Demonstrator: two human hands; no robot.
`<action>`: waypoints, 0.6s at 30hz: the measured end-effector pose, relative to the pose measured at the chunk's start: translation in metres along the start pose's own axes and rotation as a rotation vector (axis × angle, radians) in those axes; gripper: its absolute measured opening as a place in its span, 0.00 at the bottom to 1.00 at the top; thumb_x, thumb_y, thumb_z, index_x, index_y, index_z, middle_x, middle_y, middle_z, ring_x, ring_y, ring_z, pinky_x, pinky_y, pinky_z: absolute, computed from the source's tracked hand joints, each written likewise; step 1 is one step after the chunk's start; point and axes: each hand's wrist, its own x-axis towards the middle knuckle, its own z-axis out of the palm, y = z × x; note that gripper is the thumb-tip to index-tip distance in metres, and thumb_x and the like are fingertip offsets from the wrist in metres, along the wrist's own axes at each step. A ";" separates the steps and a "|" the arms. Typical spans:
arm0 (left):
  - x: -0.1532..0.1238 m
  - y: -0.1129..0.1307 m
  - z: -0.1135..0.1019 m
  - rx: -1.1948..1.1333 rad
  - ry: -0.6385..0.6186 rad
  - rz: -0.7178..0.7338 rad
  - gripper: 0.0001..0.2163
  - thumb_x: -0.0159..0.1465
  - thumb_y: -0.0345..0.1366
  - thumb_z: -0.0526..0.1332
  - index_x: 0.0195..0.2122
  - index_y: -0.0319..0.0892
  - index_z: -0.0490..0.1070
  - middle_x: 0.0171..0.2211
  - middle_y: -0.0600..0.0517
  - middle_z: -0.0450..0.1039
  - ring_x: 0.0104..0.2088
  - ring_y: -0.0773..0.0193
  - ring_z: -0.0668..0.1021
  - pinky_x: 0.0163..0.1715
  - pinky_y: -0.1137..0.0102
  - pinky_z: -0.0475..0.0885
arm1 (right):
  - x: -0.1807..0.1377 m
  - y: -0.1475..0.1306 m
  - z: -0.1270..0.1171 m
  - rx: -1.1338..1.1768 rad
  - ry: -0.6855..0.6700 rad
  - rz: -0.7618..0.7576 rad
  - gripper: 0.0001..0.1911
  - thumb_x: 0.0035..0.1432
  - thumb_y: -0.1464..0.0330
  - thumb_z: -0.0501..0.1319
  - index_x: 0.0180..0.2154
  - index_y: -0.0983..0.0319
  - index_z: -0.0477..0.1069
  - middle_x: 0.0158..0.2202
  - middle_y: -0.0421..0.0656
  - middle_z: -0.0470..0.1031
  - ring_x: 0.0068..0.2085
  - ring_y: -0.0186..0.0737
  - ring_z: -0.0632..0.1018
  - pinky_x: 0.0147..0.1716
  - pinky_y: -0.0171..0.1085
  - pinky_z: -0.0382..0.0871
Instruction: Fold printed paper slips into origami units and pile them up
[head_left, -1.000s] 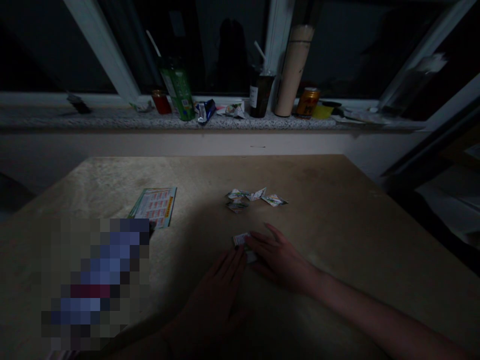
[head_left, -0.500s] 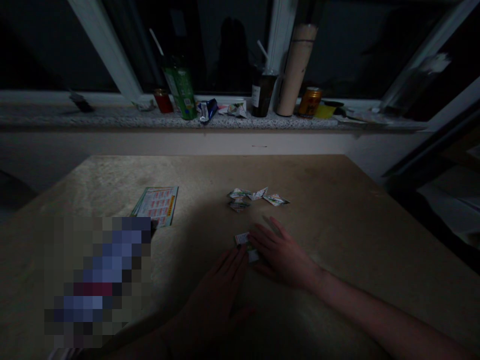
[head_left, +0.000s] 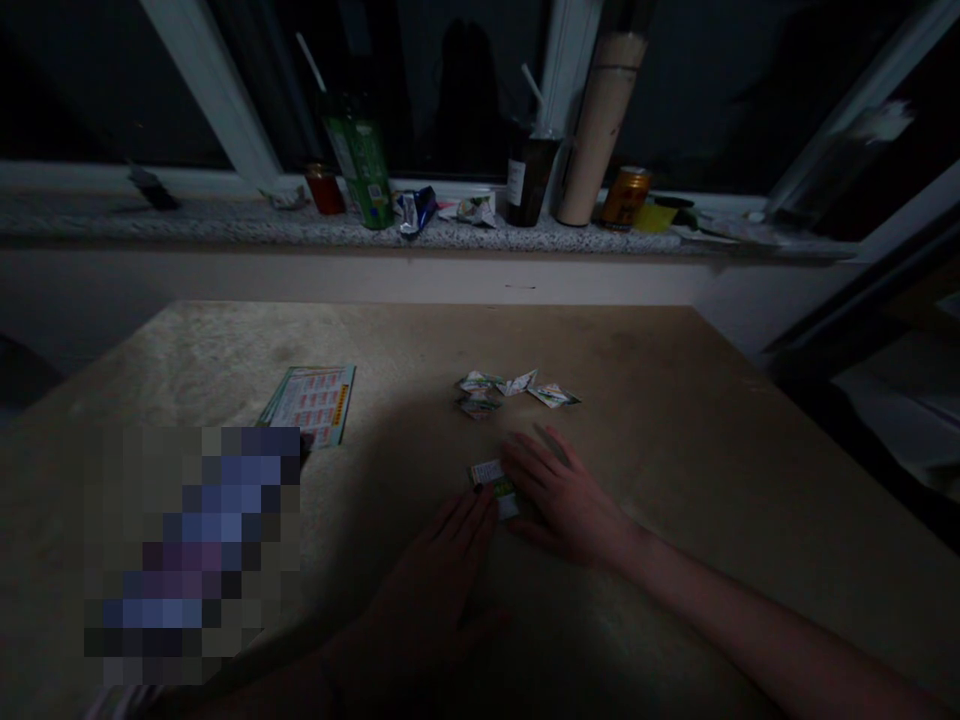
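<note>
Between my two hands a small folded piece of printed paper (head_left: pixel 491 474) lies flat on the table (head_left: pixel 637 420), partly covered by fingers. My left hand (head_left: pixel 442 560), dark in shadow, rests flat with its fingertips on the paper's left lower part. My right hand (head_left: pixel 559 490) lies with fingers stretched out over the paper's right edge, its thumb apart below. Just beyond my hands sit several folded paper pieces (head_left: pixel 517 383) with pointed ends. To the left lies a stack of printed paper sheets (head_left: pixel 313 405) with red and yellow print.
A pixelated blue object (head_left: pixel 202 540) lies at the table's left. On the granite windowsill (head_left: pixel 247 222) stand a green bottle (head_left: pixel 367 175), a dark cup with a straw (head_left: pixel 529 180), a beige cylinder (head_left: pixel 600 130), an orange can (head_left: pixel 625 198), a red jar (head_left: pixel 325 190) and crumpled wrappers (head_left: pixel 417 210).
The view has shifted slightly. My right hand has slid a little to the right, showing more of the paper's green strip. My left hand stays on the paper.
</note>
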 end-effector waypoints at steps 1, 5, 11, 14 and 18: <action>0.000 0.000 -0.001 -0.003 -0.004 -0.003 0.35 0.61 0.49 0.52 0.64 0.35 0.41 0.64 0.43 0.41 0.63 0.53 0.48 0.60 0.58 0.50 | 0.000 0.000 -0.001 -0.005 0.001 -0.001 0.30 0.59 0.56 0.51 0.57 0.67 0.58 0.60 0.51 0.58 0.62 0.51 0.53 0.60 0.57 0.39; -0.001 0.000 0.000 -0.017 -0.005 -0.008 0.36 0.60 0.49 0.53 0.64 0.36 0.41 0.65 0.44 0.39 0.63 0.53 0.47 0.60 0.58 0.49 | 0.003 -0.003 -0.003 -0.023 -0.004 -0.001 0.29 0.59 0.55 0.51 0.56 0.66 0.60 0.57 0.49 0.63 0.62 0.52 0.54 0.60 0.57 0.39; -0.002 0.000 0.002 -0.032 0.028 0.003 0.35 0.61 0.49 0.53 0.63 0.35 0.42 0.64 0.43 0.40 0.63 0.52 0.48 0.60 0.58 0.48 | 0.005 -0.006 -0.002 -0.032 0.019 0.027 0.26 0.61 0.56 0.49 0.54 0.66 0.62 0.55 0.48 0.66 0.61 0.51 0.56 0.61 0.56 0.40; 0.000 0.001 -0.001 -0.034 0.019 -0.012 0.35 0.60 0.49 0.54 0.63 0.36 0.43 0.64 0.42 0.42 0.63 0.51 0.49 0.59 0.57 0.51 | 0.005 -0.006 0.000 -0.029 0.026 0.048 0.26 0.61 0.56 0.50 0.54 0.66 0.62 0.56 0.48 0.65 0.60 0.51 0.57 0.60 0.56 0.42; 0.000 0.003 -0.004 -0.033 0.010 -0.009 0.35 0.60 0.48 0.54 0.63 0.34 0.44 0.64 0.41 0.42 0.62 0.51 0.49 0.59 0.57 0.51 | 0.007 -0.006 0.000 -0.040 0.024 0.042 0.27 0.60 0.56 0.51 0.54 0.67 0.62 0.56 0.50 0.65 0.60 0.52 0.57 0.60 0.56 0.42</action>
